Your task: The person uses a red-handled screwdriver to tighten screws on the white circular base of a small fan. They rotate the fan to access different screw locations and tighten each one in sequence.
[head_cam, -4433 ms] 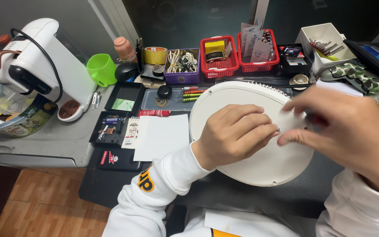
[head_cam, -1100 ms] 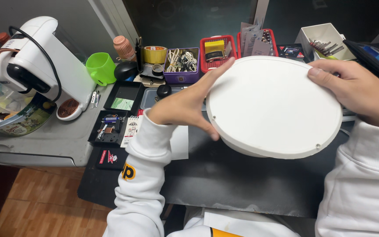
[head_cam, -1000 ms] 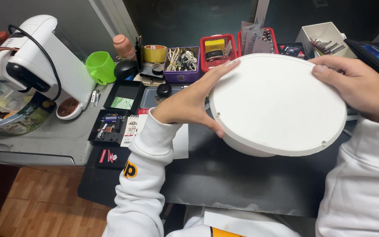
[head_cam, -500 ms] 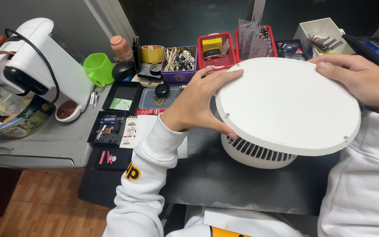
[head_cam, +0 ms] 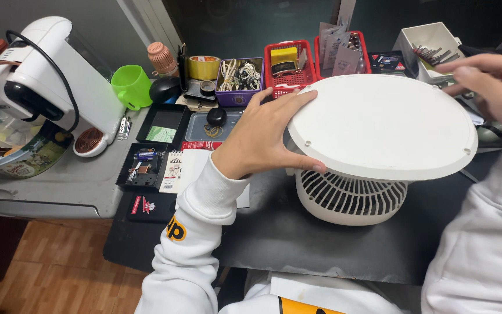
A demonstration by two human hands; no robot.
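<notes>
From my head camera, looking down: my left hand [head_cam: 262, 134] grips the near-left edge of the round white cover [head_cam: 382, 125], fingers spread over the top and thumb hooked under the rim. The cover is tilted up and held clear of the white vented base [head_cam: 351, 199], which sits on the dark worktop [head_cam: 274, 232] just below and right of that hand. My right hand [head_cam: 489, 78] is off the cover, hovering beyond its far-right edge, fingers loosely open and blurred, gripping nothing that I can see. I judge the cover is already freed from the base; setting it down and getting at the inside is left. Past my left hand stand a purple tray of cables [head_cam: 238, 78] and a red basket [head_cam: 289, 65]
</notes>
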